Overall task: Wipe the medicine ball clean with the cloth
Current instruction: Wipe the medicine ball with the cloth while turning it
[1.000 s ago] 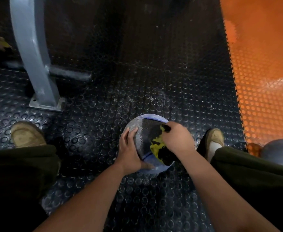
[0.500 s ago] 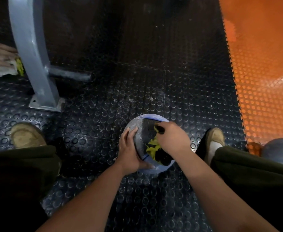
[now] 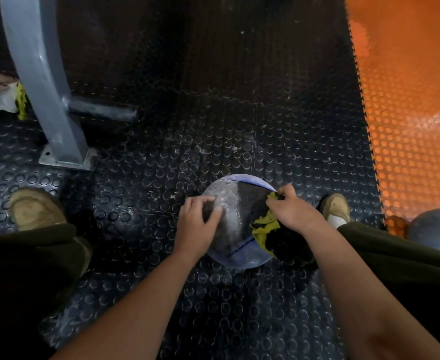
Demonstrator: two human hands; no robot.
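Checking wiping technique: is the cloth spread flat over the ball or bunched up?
Bunched up. The yellow-and-dark cloth is crumpled in the grip of the right hand, its folds hanging against the medicine ball rather than laid flat.

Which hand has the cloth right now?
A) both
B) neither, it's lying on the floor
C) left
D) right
D: the right hand grips the yellow-and-black cloth against the medicine ball, while the left hand rests bare on the ball's left side.
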